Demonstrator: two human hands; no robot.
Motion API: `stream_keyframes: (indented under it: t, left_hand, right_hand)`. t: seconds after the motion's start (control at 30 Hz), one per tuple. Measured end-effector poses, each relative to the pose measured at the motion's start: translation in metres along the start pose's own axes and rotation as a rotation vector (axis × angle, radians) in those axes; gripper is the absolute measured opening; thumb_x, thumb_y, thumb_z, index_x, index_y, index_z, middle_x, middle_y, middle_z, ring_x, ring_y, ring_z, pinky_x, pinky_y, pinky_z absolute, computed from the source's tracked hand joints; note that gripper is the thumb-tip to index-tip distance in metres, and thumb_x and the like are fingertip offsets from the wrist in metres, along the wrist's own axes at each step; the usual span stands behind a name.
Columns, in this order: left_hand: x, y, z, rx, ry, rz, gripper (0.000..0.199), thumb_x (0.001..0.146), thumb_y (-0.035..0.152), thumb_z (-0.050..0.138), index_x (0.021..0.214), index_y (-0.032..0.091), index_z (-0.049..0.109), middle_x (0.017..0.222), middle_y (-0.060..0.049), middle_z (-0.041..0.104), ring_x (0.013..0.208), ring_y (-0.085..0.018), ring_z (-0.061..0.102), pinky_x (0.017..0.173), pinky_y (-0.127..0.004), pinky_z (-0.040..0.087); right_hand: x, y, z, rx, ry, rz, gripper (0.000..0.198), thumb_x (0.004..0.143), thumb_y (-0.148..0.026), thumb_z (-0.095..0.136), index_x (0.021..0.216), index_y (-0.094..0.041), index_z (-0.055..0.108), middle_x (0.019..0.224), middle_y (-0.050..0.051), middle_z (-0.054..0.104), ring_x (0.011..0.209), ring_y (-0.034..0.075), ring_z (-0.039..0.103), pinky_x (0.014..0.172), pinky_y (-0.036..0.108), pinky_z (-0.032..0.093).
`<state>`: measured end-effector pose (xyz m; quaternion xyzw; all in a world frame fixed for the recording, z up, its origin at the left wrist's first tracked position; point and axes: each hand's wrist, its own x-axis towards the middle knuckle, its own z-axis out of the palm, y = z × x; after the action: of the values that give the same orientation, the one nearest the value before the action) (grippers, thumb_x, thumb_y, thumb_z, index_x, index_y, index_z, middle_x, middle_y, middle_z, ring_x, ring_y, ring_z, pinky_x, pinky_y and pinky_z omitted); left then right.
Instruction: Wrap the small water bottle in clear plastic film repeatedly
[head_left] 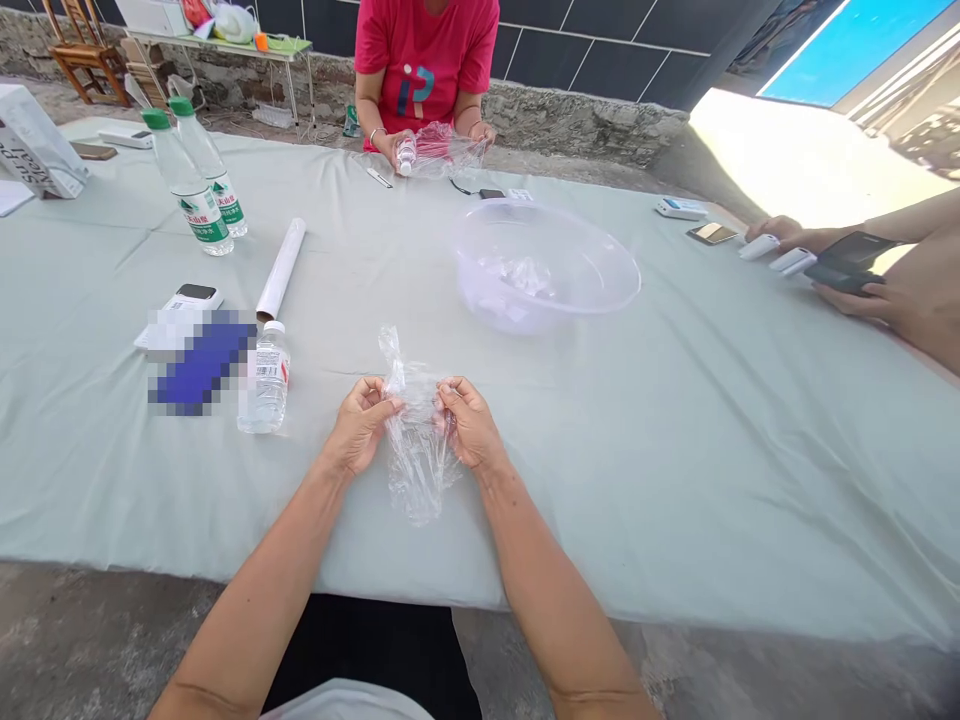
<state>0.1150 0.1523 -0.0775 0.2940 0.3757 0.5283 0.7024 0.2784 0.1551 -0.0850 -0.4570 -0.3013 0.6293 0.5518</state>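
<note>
Between my two hands is a crumpled sheet of clear plastic film [416, 465], bunched and hanging down over the near side of the table. My left hand [362, 425] pinches its left edge between thumb and fingers. On the other side, my right hand [469, 425] grips the film's right edge the same way. A small water bottle [268, 385] with a white cap stands to the left of my left hand. Behind it lies a white cardboard-cored roll [283, 270]. Beyond my right hand sits a clear plastic basin [547, 265] with crumpled whitish pieces inside.
Across the cloth-covered table [675, 430], a person in a pink shirt [427, 70] holds a bottle and clear film. At right, another person's hands [847, 290] hold a dark object near white devices. Two green-capped bottles [196, 180] stand at left, near a white box [41, 145].
</note>
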Motion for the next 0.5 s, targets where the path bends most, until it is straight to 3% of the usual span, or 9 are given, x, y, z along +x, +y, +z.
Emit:
stream_keyframes:
  t: [0.17, 0.27, 0.4, 0.5]
  left_hand:
    - [0.004, -0.002, -0.001, 0.034, 0.159, 0.026, 0.05, 0.05, 0.029, 0.09, 0.084, 0.021, 0.054, 0.073, 0.006, 0.055, 0.065, -0.011, 0.058, 0.055, -0.023, 0.044]
    - [0.003, -0.002, -0.003, 0.101, 0.234, 0.083, 0.045, 0.051, 0.03, 0.087, 0.082, 0.02, 0.056, 0.074, 0.005, 0.055, 0.066, -0.01, 0.057, 0.056, -0.022, 0.043]
    - [0.005, 0.004, -0.007, 0.22, 0.35, 0.155, 0.03, 0.062, 0.028, 0.076, 0.08, 0.02, 0.055, 0.073, 0.004, 0.052, 0.063, -0.009, 0.053, 0.057, -0.022, 0.041]
    - [0.023, 0.019, -0.005, 0.379, 0.435, 0.243, 0.018, 0.069, 0.02, 0.067, 0.084, 0.021, 0.057, 0.074, 0.003, 0.054, 0.065, -0.01, 0.053, 0.059, -0.024, 0.041]
  right_hand:
    - [0.0, -0.002, -0.002, 0.015, 0.104, -0.024, 0.047, 0.061, -0.049, 0.084, 0.083, -0.022, 0.052, 0.058, -0.012, 0.052, 0.035, 0.0, 0.032, 0.036, 0.016, 0.023]
    - [-0.001, -0.005, -0.005, 0.024, 0.193, -0.066, 0.039, 0.063, -0.043, 0.081, 0.08, -0.021, 0.053, 0.059, -0.011, 0.052, 0.037, 0.0, 0.031, 0.038, 0.016, 0.024]
    - [0.002, -0.011, -0.014, 0.106, 0.324, -0.116, 0.033, 0.063, -0.036, 0.079, 0.078, -0.021, 0.054, 0.061, -0.01, 0.051, 0.042, 0.0, 0.033, 0.039, 0.015, 0.026]
    - [0.007, -0.016, -0.022, 0.138, 0.43, -0.139, 0.029, 0.064, -0.032, 0.077, 0.077, -0.021, 0.053, 0.059, -0.01, 0.049, 0.045, 0.002, 0.035, 0.039, 0.016, 0.025]
